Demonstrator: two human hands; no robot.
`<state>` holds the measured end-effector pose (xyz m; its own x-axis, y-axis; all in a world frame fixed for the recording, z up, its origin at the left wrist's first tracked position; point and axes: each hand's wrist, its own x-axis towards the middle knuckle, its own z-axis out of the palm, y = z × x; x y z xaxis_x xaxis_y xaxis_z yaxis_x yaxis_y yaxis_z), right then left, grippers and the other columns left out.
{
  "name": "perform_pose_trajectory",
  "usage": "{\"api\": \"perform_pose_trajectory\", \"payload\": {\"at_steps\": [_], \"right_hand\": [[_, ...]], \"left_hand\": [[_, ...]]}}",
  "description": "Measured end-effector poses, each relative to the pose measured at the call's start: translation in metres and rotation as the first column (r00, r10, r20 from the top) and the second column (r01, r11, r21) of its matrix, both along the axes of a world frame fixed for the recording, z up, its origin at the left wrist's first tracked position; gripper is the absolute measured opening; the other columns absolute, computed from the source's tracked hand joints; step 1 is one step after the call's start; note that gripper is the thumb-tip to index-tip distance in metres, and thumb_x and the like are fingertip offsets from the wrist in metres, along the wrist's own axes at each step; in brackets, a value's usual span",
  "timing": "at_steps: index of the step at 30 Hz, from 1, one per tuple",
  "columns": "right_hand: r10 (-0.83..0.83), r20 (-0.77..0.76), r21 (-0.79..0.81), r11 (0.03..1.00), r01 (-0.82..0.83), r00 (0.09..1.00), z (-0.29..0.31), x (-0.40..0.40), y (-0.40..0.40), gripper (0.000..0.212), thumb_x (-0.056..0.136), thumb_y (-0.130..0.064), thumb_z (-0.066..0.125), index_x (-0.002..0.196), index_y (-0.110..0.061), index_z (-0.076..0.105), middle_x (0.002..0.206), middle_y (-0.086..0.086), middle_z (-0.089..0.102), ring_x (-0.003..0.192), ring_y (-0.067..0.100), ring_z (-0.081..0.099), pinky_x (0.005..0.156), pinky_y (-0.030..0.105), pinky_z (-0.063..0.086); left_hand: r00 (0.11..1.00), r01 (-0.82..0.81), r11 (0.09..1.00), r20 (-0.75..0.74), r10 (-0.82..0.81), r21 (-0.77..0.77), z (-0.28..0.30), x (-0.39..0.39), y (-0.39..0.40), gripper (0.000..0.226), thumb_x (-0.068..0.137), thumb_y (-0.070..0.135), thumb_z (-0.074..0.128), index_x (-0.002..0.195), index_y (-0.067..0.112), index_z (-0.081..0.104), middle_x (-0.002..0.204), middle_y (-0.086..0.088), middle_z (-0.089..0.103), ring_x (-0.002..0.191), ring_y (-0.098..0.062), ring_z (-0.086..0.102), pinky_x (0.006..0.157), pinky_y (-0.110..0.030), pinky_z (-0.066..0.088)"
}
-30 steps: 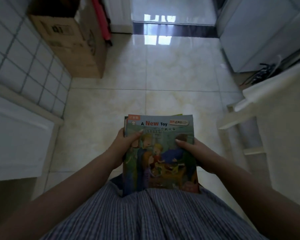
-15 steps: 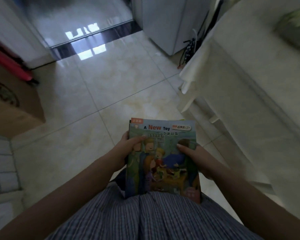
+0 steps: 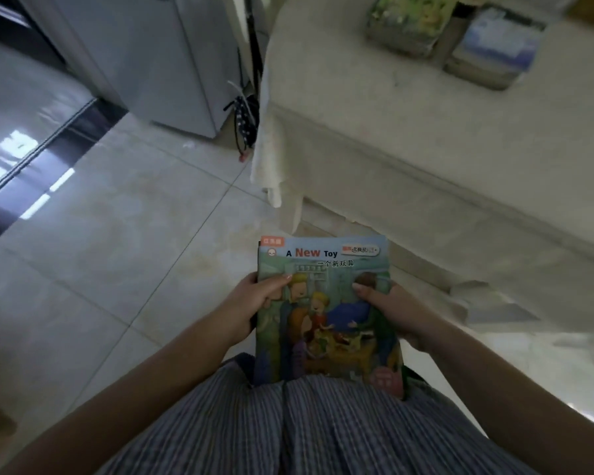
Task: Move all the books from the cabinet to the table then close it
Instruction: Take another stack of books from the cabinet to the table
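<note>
A person looks down at a stack of picture books (image 3: pixel 326 310) held in front of the body, over a pale tiled floor (image 3: pixel 124 241). The top cover is a colourful cartoon of people indoors, titled "A New Toy" with Chinese characters beneath. The near edge of the stack rests against the person's striped shirt (image 3: pixel 288 430).

The left hand (image 3: pixel 251 303) grips the left edge of the books, thumb laid across the cover and fingers curled underneath. The right hand (image 3: pixel 395 310) grips the right edge the same way, thumb on the cover and fingers wrapped below. Both forearms reach in from the bottom corners.

Ahead and to the right stands a table (image 3: pixel 408 125) draped in a cream cloth that hangs over its side. The books in hand are near its front edge, not over it. On the far part of the tabletop lie two blurred piles of books: one with a green cover (image 3: pixel 405 25), and just to its right one with a pale blue cover (image 3: pixel 494 46).

To the left of the table stands a white appliance (image 3: pixel 144 60), with dark cables (image 3: pixel 244 121) hanging between the two. A dark strip crosses the floor at far left.
</note>
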<state>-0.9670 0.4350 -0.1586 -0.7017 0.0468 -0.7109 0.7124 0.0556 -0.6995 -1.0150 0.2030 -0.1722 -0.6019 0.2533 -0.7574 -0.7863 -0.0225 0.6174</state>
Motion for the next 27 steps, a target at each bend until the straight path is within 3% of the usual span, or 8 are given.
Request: {"api": "perform_pose_trajectory", "payload": {"at_steps": [7, 9, 14, 19, 24, 27], "right_hand": [[-0.184, -0.007, 0.052, 0.982, 0.184, 0.983, -0.005, -0.005, 0.044, 0.024, 0.082, -0.039, 0.068, 0.099, -0.023, 0.068, 0.101, 0.005, 0.074, 0.094, 0.026, 0.069, 0.091, 0.049, 0.053], [-0.223, 0.006, 0.059, 0.973, 0.222, 0.975, -0.007, -0.007, 0.058, 0.031, 0.080, -0.043, 0.068, 0.103, -0.023, 0.066, 0.103, 0.005, 0.073, 0.095, 0.027, 0.069, 0.092, 0.050, 0.052], [-0.316, 0.014, -0.009, 0.949, 0.316, 0.949, -0.004, -0.016, 0.121, 0.016, 0.087, -0.034, 0.063, 0.098, -0.024, 0.066, 0.102, 0.006, 0.073, 0.094, 0.026, 0.068, 0.090, 0.046, 0.054], [-0.370, -0.011, 0.001, 0.929, 0.370, 0.929, -0.002, -0.033, 0.206, 0.011, 0.086, -0.034, 0.063, 0.093, -0.026, 0.064, 0.099, 0.004, 0.071, 0.094, 0.025, 0.067, 0.089, 0.044, 0.054], [-0.384, -0.039, -0.029, 0.923, 0.383, 0.923, 0.007, -0.040, 0.284, 0.023, 0.086, -0.038, 0.062, 0.106, -0.026, 0.062, 0.106, 0.003, 0.071, 0.096, 0.022, 0.068, 0.084, 0.041, 0.056], [-0.431, -0.044, -0.024, 0.902, 0.430, 0.901, 0.010, -0.046, 0.322, 0.041, 0.080, -0.044, 0.068, 0.113, -0.022, 0.059, 0.109, 0.005, 0.070, 0.096, 0.023, 0.069, 0.083, 0.043, 0.057]], "left_hand": [[0.970, 0.243, 0.968, -0.035, -0.241, 0.065, 0.002, -0.048, 0.055, 0.026, 0.089, 0.019, 0.061, 0.116, 0.017, 0.063, 0.110, -0.010, 0.072, 0.100, -0.028, 0.069, 0.086, -0.041, 0.055], [0.965, 0.260, 0.965, -0.043, -0.259, 0.040, -0.001, -0.057, 0.072, 0.027, 0.089, 0.017, 0.062, 0.115, 0.015, 0.062, 0.109, -0.011, 0.072, 0.098, -0.028, 0.069, 0.081, -0.038, 0.056], [0.947, 0.314, 0.949, -0.064, -0.314, -0.011, -0.004, -0.081, 0.147, 0.017, 0.089, 0.018, 0.063, 0.106, 0.017, 0.065, 0.093, -0.002, 0.075, 0.084, -0.019, 0.071, 0.065, -0.028, 0.058], [0.927, 0.361, 0.930, -0.086, -0.366, -0.065, -0.002, -0.106, 0.236, 0.044, 0.085, 0.026, 0.069, 0.125, 0.014, 0.057, 0.117, -0.010, 0.067, 0.105, -0.027, 0.065, 0.093, -0.043, 0.053], [0.903, 0.392, 0.913, -0.143, -0.405, -0.113, 0.008, -0.125, 0.320, 0.062, 0.075, 0.038, 0.076, 0.129, 0.019, 0.053, 0.122, -0.007, 0.064, 0.109, -0.026, 0.063, 0.097, -0.048, 0.050], [0.890, 0.403, 0.907, -0.179, -0.420, -0.124, 0.013, -0.134, 0.361, 0.051, 0.082, 0.034, 0.071, 0.127, 0.019, 0.052, 0.116, -0.001, 0.064, 0.105, -0.020, 0.061, 0.092, -0.040, 0.052]]}}
